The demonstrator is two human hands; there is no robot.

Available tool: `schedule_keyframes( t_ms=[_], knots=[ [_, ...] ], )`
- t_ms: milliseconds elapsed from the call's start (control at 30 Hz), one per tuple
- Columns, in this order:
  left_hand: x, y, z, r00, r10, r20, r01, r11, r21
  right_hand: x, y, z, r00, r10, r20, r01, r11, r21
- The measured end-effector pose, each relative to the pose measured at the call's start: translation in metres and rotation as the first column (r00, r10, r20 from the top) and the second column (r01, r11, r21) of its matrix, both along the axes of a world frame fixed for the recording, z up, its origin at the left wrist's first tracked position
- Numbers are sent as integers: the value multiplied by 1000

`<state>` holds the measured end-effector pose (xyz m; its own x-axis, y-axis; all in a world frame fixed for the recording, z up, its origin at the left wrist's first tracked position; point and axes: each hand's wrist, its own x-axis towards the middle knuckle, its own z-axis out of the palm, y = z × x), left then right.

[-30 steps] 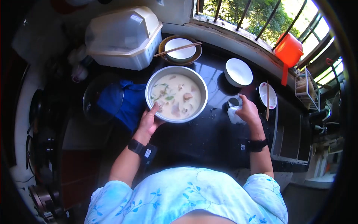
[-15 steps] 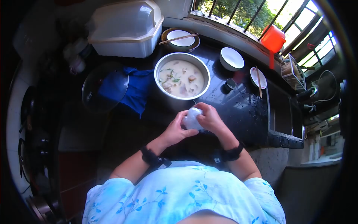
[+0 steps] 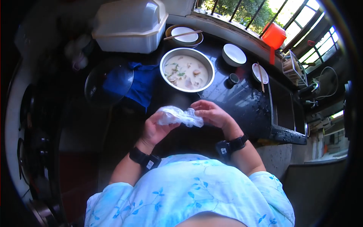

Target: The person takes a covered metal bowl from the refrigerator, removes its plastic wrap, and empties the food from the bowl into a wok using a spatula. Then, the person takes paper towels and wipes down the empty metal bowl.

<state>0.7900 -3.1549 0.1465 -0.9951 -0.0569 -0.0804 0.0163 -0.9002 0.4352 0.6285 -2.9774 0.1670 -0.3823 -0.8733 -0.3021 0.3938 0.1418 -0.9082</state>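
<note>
Left hand (image 3: 154, 126) grips a crumpled plastic bag (image 3: 174, 115) just short of the metal pan (image 3: 211, 72); right hand (image 3: 214, 113) curls at its end, pinch unclear. Thin plastic could tear if tugged hard.

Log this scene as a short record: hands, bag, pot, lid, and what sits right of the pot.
left hand: holds one end of the bag
right hand: at the bag's other end, grip unclear
bag: crumpled, see-through plastic
pot: uncovered; pale soup with green bits
lid: left of the pot, overlapping blue cloth
right of pot: bowl, cup, plate with chopsticks across it
</note>
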Motion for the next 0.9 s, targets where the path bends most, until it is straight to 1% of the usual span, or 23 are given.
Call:
schedule_keyframes(
  t_ms=[67,100,133,200,267,300,333,367,400,467,500,533,600,667,733,767,800,833,867,900],
  knots=[
    [0,-3,5,1000,19,-11,-19,999,-29,2,-3,5,990,-47,-133,54,997,48],
    [0,-4,4,1000,26,-8,-26,999,-29,3,-5,8,963,-89,-253,106,993,57],
    [1,-5,1,998,58,13,-57,997,-45,4,-6,10,964,-82,-252,100,993,57],
    [1,-5,1,995,95,33,-93,994,-62,4,-7,14,932,27,-362,-24,1000,11],
    [3,-2,5,998,47,40,-46,998,-32,16,-18,18,920,79,-384,-89,996,-10],
    [2,-1,2,998,50,38,-49,998,-31,22,-25,17,900,106,-424,-110,994,16],
    [1,1,-2,999,29,17,-28,997,-73,27,-31,16,876,133,-464,-129,991,41],
    [2,1,-4,1000,8,-3,-8,993,-116,28,-36,11,877,155,-456,-153,987,40],
    [4,0,-5,1000,12,-4,-12,993,-117,28,-37,9,875,158,-457,-158,987,39],
    [8,-4,-1,997,76,-9,-75,969,-233,28,-38,7,901,145,-409,-125,989,74],
    [10,-9,-5,996,91,-25,-94,967,-238,25,-37,0,934,50,-353,-73,996,-52],
    [15,-14,-6,995,96,-25,-99,966,-238,23,-36,-3,954,19,-298,-55,992,-113],
    [22,-22,-7,996,65,-62,-77,970,-229,19,-31,-3,994,0,-107,-25,972,-235],
    [29,-25,-11,993,103,-61,-113,971,-212,16,-30,-4,994,4,114,32,949,-313],
    [35,-32,-19,988,97,-122,-117,979,-169,18,-31,0,970,-13,242,108,917,-384],
    [36,-29,-18,977,191,-91,-202,971,-128,19,-32,0,971,-10,237,103,918,-382],
    [37,-29,-20,976,195,-95,-206,970,-126,22,-34,1,971,-51,233,140,912,-385],
    [36,-31,-22,957,265,-118,-276,957,-87,23,-35,1,970,-90,228,176,904,-389],
    [37,-32,-23,932,335,-137,-344,938,-47,25,-37,2,971,-85,222,168,906,-389],
    [39,-35,-23,928,347,-135,-354,935,-35,27,-39,1,967,-76,244,173,899,-403]
  ],
)
